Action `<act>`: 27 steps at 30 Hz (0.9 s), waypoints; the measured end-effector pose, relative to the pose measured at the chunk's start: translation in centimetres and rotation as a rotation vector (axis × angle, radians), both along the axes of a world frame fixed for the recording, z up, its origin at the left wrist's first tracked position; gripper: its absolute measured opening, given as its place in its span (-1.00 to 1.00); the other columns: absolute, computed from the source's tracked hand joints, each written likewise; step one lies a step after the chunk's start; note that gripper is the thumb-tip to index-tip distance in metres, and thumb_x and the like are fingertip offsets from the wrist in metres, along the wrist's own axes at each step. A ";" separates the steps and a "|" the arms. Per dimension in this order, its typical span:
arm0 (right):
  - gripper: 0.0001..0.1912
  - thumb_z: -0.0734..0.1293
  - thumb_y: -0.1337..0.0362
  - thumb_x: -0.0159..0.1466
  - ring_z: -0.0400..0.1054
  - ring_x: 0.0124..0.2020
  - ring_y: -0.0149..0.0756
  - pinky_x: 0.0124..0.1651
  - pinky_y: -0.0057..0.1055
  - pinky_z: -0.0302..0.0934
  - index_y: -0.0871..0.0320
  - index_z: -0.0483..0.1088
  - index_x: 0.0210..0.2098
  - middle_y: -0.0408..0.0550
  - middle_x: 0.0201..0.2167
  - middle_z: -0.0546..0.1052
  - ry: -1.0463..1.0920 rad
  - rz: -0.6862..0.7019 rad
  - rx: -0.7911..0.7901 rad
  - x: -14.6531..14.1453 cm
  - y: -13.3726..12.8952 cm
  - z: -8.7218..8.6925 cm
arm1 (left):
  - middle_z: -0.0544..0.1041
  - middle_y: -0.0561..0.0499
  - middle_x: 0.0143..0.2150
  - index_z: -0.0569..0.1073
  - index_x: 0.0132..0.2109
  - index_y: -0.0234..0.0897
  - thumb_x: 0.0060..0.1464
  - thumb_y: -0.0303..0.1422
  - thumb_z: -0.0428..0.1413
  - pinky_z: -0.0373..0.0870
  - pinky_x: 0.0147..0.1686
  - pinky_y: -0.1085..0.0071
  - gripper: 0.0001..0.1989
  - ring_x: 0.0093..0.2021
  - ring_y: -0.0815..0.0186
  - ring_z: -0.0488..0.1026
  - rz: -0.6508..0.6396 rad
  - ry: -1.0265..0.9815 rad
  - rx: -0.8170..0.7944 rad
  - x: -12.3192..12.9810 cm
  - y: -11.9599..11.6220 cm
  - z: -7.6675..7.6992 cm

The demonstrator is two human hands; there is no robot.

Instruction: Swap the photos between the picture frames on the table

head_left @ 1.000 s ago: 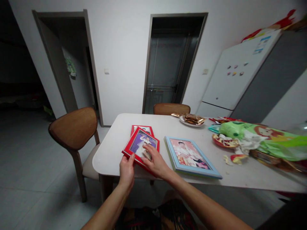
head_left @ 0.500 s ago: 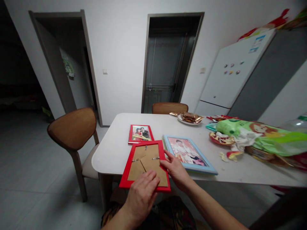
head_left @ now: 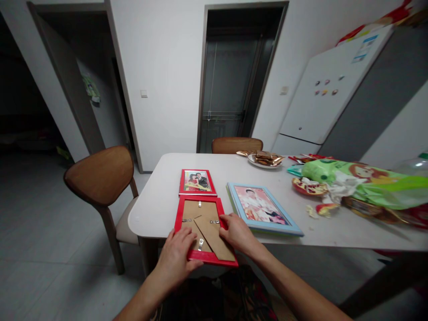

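A red picture frame (head_left: 207,257) lies back side up at the table's near edge, its brown backing and metal clips showing. My left hand (head_left: 177,252) grips its lower left side, thumb on the near edge. At the right side, my right hand (head_left: 236,229) has its fingers closed on the frame beside the brown stand flap (head_left: 214,238). Just beyond is a second red frame (head_left: 198,182) with a photo facing up. To the right, a light blue frame (head_left: 261,207) lies photo up.
The white table (head_left: 154,200) holds a plate of wrapped snacks (head_left: 265,159), an opened pomegranate (head_left: 309,186) and a green bag (head_left: 377,183) on the right. Wooden chairs stand at the left (head_left: 100,176) and far side (head_left: 237,145).
My left hand has moved from the backing to the frame's left side. The frame has straightened and now sits close to the second red frame. The stand flap shows more fully.
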State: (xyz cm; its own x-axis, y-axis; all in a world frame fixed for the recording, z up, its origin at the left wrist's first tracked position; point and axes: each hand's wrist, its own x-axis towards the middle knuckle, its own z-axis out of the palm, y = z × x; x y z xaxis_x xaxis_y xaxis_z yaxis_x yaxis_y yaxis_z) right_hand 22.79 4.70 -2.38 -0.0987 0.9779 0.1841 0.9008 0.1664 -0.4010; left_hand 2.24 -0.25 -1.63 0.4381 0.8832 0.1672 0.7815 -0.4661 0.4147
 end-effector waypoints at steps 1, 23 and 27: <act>-0.70 0.16 0.37 0.00 0.29 -0.33 -0.27 -0.25 -0.45 0.12 0.25 0.39 -0.29 0.07 -0.35 0.41 -0.029 0.006 0.003 0.0 0.0 0.0 | 0.25 -0.22 0.10 0.31 -0.04 -0.30 -0.25 -0.26 0.22 -0.02 0.10 0.04 -0.44 0.12 0.09 0.15 0.010 0.001 -0.017 -0.5 0.2 0.1; -0.76 0.18 0.27 0.16 0.23 -0.22 -0.31 -0.15 -0.44 0.05 0.14 0.43 -0.28 -0.03 -0.29 0.43 -0.021 0.295 0.179 -4.2 2.0 0.4 | 0.34 -0.16 0.03 0.39 -0.33 -0.28 -0.33 -0.30 0.26 0.06 0.07 0.15 -0.66 0.05 0.11 0.24 0.001 -0.074 -0.018 -0.7 0.5 -0.6; -0.78 0.19 0.27 0.15 0.25 -0.29 -0.36 -0.20 -0.47 0.06 0.14 0.45 -0.33 -0.06 -0.36 0.43 -0.021 0.371 0.139 -7.1 2.9 0.2 | 0.36 -0.18 0.01 0.38 -0.21 -0.30 -0.34 -0.31 0.27 0.08 0.06 0.15 -0.55 0.04 0.10 0.25 0.016 -0.087 -0.012 -0.4 0.4 -0.6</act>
State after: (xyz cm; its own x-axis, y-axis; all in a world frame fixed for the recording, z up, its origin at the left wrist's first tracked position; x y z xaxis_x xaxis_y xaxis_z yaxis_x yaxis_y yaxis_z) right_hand 15.70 7.60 -2.15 -0.4462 0.8409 0.3064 0.7767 0.5339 -0.3342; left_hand 1.81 0.19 -2.20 0.4081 0.8923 0.1931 0.7496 -0.4482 0.4871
